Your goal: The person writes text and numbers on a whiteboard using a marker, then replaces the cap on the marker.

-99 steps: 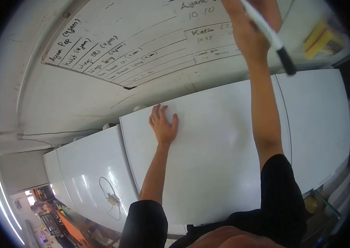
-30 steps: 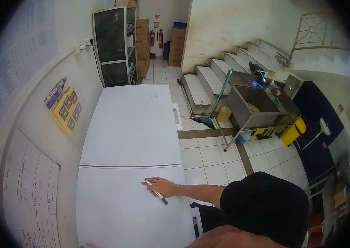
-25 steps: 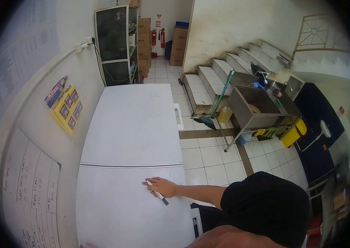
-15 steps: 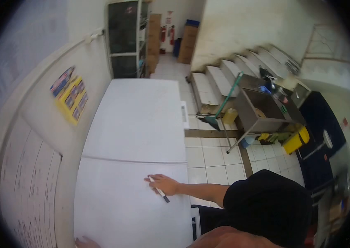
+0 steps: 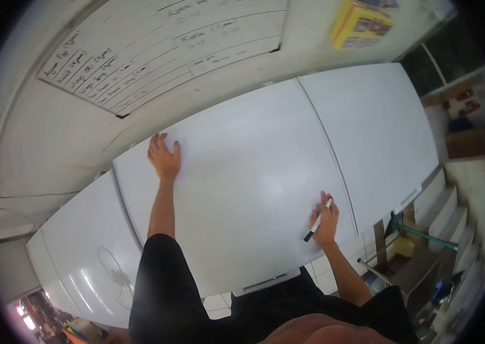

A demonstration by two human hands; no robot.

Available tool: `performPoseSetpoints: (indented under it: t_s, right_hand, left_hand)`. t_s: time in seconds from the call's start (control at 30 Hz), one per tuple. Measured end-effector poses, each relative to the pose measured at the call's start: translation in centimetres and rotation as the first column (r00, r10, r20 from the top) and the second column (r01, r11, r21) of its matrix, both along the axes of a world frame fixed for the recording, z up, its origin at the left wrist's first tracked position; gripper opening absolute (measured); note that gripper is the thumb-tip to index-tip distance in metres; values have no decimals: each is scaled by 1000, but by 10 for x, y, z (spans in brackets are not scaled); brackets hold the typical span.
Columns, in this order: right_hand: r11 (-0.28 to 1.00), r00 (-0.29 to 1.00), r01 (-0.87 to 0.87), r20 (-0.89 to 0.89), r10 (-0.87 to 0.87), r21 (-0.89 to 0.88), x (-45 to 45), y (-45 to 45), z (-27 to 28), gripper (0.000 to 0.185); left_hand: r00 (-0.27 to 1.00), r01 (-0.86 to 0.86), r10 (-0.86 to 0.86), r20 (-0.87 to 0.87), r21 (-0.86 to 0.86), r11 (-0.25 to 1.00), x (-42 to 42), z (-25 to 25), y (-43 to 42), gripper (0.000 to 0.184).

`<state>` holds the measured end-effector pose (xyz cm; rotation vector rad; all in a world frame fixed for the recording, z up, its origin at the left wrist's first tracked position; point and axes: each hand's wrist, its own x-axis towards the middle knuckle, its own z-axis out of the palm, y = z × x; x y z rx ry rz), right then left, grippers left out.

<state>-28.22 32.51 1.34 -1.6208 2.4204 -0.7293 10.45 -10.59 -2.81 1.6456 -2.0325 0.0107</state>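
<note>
My left hand [image 5: 164, 158] rests with spread fingers on the white freezer lid [image 5: 236, 172], near the edge by the wall. Towards the lid's right side, my right hand [image 5: 326, 222] holds a marker [image 5: 318, 219] with a white barrel and a black end, slanting across the fingers. That black end points down and to the left. Above the lid, a whiteboard [image 5: 156, 51] with ruled lines and handwriting hangs on the wall.
More white freezer tops adjoin on the right [image 5: 380, 132] and on the left [image 5: 82, 246]. A yellow poster [image 5: 362, 26] is on the wall. At lower right are stairs [image 5: 448, 212], a green-handled tool [image 5: 425, 235] and a metal sink [image 5: 420, 269]. A cable [image 5: 119, 275] lies on the left freezer.
My view has swung left, bringing the whiteboard and left freezer into sight. My left hand, earlier at the bottom edge, now shows fully on the lid. The marker stays in my right hand.
</note>
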Motion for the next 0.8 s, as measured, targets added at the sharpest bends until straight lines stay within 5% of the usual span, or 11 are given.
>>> performPoseSetpoints:
  t_s: [0.27, 0.4, 0.47, 0.57, 0.6, 0.63, 0.67, 0.73, 0.8]
  right_hand:
    - [997, 995, -37, -96, 30, -68, -5, -6, -8, 24]
    - [935, 936, 247, 313, -162, -256, 10, -83, -2, 35]
    - [907, 982, 35, 185, 48, -421, 19, -167, 33, 37]
    - [758, 912, 46, 337, 234, -650, 50, -301, 74, 28]
    - [701, 871, -83, 291, 396, -708, 55, -339, 100, 22]
    - [717, 836, -145, 303, 458, -682, 64, -369, 124, 25]
    - [601, 794, -194, 236, 561, -775, 70, -407, 129, 37]
    - [551, 730, -143, 289, 620, -822, 89, -460, 147, 45]
    - [544, 800, -169, 209, 563, -822, 98, -494, 162, 47]
  left_hand:
    - [999, 18, -17, -39, 7, 1000, -6, 13, 2, 53]
    - [999, -9, 12, -32, 86, 996, -9, 20, 2, 53]
    - [999, -2, 7, -48, 99, 995, -11, 20, 1, 53]
    - [999, 3, -1, -33, 82, 997, -7, 19, -2, 52]
    - [999, 10, -7, -35, 74, 997, -8, 19, -2, 52]
    - [999, 17, -15, -38, 69, 997, -9, 18, -1, 51]
    - [999, 16, -13, -32, 73, 997, -9, 17, 1, 51]
    - [1000, 14, -12, -24, 71, 997, -9, 16, -1, 51]
    - [1000, 8, -6, -18, 99, 995, -9, 19, -2, 52]
